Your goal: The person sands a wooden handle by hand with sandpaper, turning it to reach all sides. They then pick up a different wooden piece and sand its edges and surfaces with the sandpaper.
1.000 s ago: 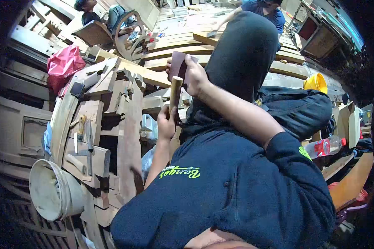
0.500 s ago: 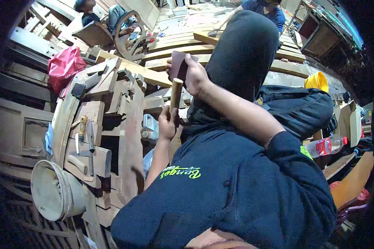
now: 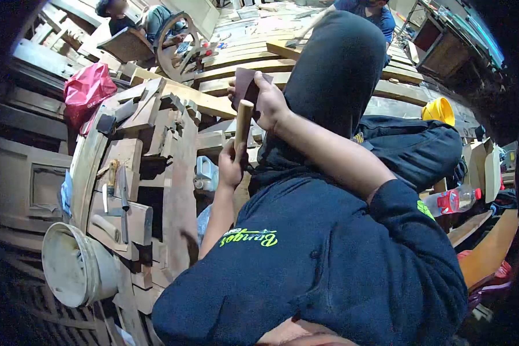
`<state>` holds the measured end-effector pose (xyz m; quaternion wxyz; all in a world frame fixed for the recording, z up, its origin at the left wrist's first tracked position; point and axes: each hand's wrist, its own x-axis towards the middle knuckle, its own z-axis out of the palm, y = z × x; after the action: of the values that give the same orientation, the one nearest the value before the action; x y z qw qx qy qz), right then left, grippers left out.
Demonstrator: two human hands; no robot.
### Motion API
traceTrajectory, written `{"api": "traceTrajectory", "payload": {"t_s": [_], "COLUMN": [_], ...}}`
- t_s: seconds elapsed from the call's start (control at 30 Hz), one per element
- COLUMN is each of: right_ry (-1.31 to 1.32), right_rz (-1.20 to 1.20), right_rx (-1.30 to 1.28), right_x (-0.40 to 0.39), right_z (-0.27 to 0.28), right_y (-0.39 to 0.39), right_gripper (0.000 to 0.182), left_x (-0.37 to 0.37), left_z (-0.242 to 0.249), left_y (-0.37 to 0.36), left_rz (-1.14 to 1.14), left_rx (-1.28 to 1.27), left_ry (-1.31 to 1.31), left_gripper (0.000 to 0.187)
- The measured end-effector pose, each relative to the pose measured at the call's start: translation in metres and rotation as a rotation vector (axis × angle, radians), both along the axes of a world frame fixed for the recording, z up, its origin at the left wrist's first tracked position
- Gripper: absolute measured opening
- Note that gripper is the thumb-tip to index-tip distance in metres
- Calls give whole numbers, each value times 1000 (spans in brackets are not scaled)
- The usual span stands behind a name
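Note:
My left hand [image 3: 232, 164] is closed around the lower part of a round wooden stick [image 3: 244, 124], which stands nearly upright with its pale cut end on top. Just beyond it, my right hand [image 3: 270, 106] pinches a folded brown sheet of sandpaper [image 3: 245, 85], thumb on the near face and fingertips showing past its left edge. The top of the stick overlaps the lower part of the sheet in this view. Both hands are in front of my raised knee [image 3: 337, 63].
On the left, a wooden bench [image 3: 181, 190] bears chisels [image 3: 123, 184] and wood blocks, with a white bucket [image 3: 92, 271] beside it. A jug [image 3: 206, 173] stands near my left forearm. A bottle [image 3: 452, 200] and yellow bucket [image 3: 438, 112] lie right. Two people sit farther off.
The sandpaper has turned in my right hand, and its face looks darker. The stick has shifted slightly up and left with my left hand. The whole view has moved a little.

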<state>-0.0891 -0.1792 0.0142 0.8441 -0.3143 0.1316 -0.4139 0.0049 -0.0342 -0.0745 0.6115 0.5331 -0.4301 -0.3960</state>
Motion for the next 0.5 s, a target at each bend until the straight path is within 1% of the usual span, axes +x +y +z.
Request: {"api": "traceTrajectory", "payload": {"t_s": [0.07,0.1,0.13,0.2,0.27,0.3,0.33,0.4,0.47,0.5], "right_ry": [2,17,1,-40,-60,-80,-71,-5,-27,-3], "right_rz": [-24,-27,20,25,45,63,71,-4,16,-42], "right_rx": [71,61,73,92,82,72,75,102,70,66], "right_x": [-1,-1,-2,2,1,0,0,1,2,0], "right_z": [5,4,3,2,1,2,3,6,2,9], "right_y": [4,4,2,1,0,1,3,4,1,8], "right_gripper": [57,58,58,59,59,60,60,58,56,56], "left_x": [-5,-2,7,12,16,15,8,15,10,5], "left_z": [5,-1,-10,-21,-22,-17,1,-4,-2,6], "left_y": [14,18,23,32,39,42,42,34,25,23], "left_rz": [25,37,-13,94,104,112,218,122,123,139], "left_rx": [48,10,49,36,21,7,87,-2,-46,-11], "left_ry": [22,-36,-11,-167,-165,-162,-213,-88,-70,-76], "left_gripper": [22,22,21,20,18,17,17,19,20,20]}}
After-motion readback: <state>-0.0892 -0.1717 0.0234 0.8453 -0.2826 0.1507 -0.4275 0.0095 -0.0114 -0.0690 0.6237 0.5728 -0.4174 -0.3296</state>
